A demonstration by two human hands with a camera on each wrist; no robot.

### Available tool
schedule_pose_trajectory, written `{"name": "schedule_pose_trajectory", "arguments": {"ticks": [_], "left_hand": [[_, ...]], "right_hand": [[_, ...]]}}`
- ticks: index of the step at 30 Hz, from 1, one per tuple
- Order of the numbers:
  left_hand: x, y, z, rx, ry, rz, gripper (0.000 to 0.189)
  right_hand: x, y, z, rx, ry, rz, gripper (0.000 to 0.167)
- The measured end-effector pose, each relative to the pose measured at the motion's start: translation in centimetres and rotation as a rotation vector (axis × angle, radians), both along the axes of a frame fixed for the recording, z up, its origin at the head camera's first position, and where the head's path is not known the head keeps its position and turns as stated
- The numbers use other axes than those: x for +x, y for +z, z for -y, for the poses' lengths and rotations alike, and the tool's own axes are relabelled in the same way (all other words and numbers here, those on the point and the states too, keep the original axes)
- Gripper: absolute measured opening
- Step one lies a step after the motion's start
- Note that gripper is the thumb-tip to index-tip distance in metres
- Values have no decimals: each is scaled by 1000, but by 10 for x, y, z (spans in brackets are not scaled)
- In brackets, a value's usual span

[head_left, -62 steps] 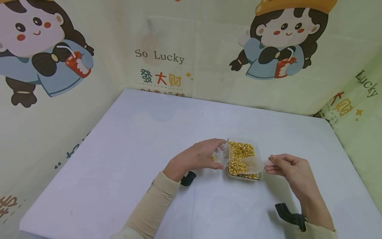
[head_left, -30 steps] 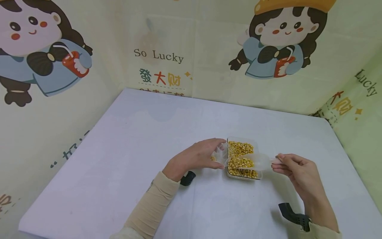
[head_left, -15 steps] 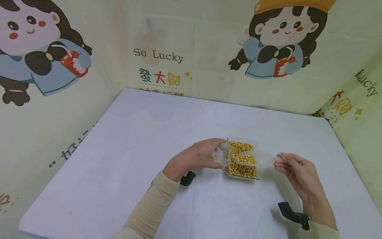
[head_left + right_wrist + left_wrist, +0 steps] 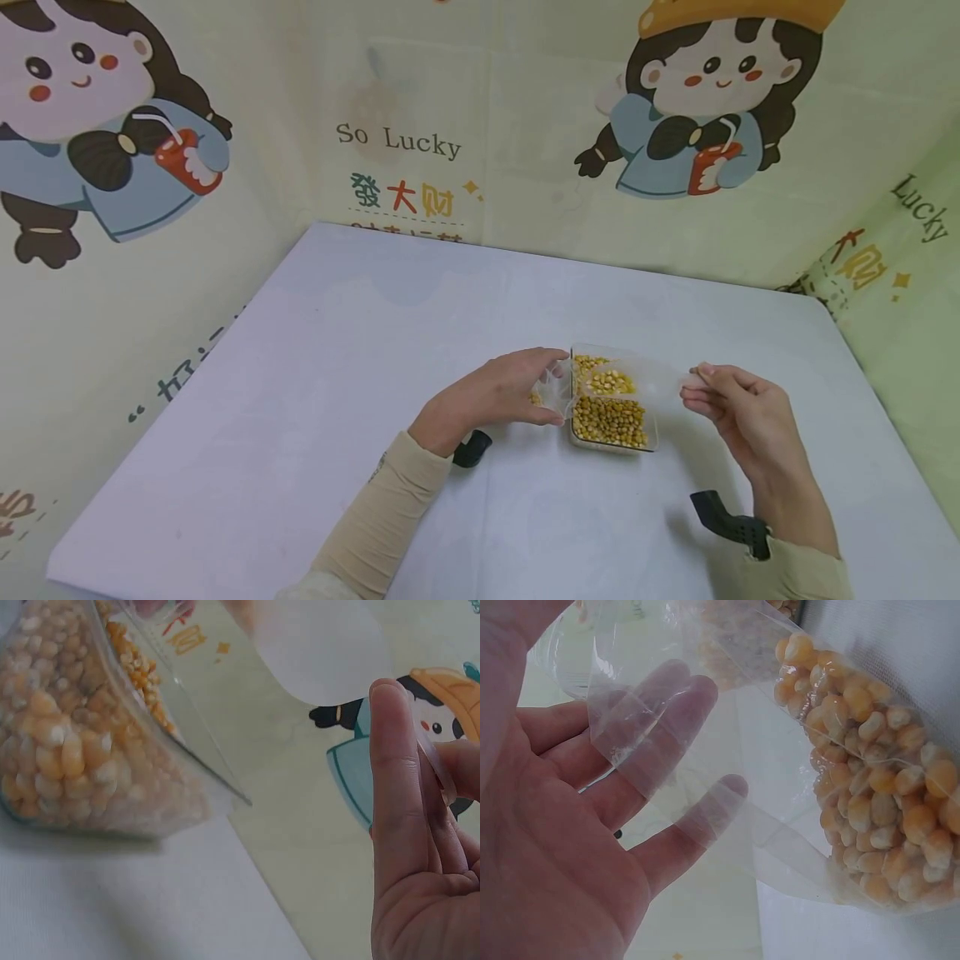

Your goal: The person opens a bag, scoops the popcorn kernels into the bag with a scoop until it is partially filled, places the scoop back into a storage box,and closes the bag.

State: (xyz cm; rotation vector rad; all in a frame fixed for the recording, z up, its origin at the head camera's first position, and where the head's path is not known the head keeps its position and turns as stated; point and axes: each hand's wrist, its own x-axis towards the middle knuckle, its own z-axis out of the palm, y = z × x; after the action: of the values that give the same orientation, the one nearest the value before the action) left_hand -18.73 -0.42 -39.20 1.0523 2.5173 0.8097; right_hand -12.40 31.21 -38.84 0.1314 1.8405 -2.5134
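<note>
A clear rectangular container point(image 4: 654, 443) of yellow corn kernels point(image 4: 609, 423) stands on the table. My right hand point(image 4: 746, 417) pinches the handle of a translucent scoop point(image 4: 660, 379), whose bowl overlaps the container's far half and carries some kernels. In the right wrist view, the handle passes between thumb and fingers. Left of the container, my left hand point(image 4: 502, 387) spreads the mouth of a clear plastic bag point(image 4: 557, 390). Its fingers point(image 4: 679, 712) lie extended and apart, their tips seen through the film, and corn fills the bag's lower part point(image 4: 877, 795).
The white table point(image 4: 375, 350) reaches back to a printed cloth point(image 4: 525, 100) with cartoon figures and lettering. Cloth also hangs at the left and right sides. A black wrist mount point(image 4: 729, 523) sits on my right wrist, and another point(image 4: 472, 448) shows under the left.
The scoop drew rightward out of the corn, turned bowl-up with kernels in it, then moved toward the container's far half. The left hand and bag have stayed in place.
</note>
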Motion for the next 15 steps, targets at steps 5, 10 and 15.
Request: {"name": "schedule_pose_trajectory", "arguments": {"ticks": [5,10,15], "left_hand": [[1,1,0,-1,-1,-2,84],[1,1,1,3,-1,-7,83],[1,2,1,8,1,-7,82]], "right_hand": [[-1,7,8,24,-14,-30,12],[0,11,14,17,-2,-79,12],[-1,13,18,46,-12,-93,12]]}}
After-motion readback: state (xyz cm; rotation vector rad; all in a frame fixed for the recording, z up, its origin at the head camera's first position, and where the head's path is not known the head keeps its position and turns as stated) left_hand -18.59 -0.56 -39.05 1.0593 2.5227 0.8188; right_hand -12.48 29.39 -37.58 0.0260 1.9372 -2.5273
